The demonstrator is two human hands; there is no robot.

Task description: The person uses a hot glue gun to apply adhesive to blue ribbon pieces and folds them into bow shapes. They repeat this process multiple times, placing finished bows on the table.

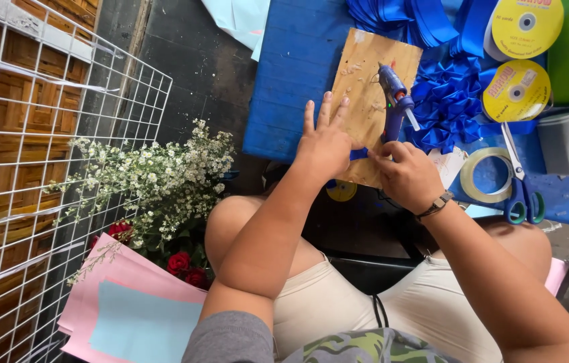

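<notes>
I see both hands meeting at the near edge of a wooden board (372,87). The left hand (325,144) lies flat, fingers spread, pinning a small blue ribbon piece (360,154). The right hand (405,176) seems to pinch its other end. A glue gun (395,101) stands just beyond the right fingers, within reach; scissors (521,185) lie farther right.

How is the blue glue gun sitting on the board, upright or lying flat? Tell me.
Propped up, not flat. The glue gun stands on the wooden board, nozzle tilted down toward the wood, handle toward the right hand. Neither hand grips it.
</notes>
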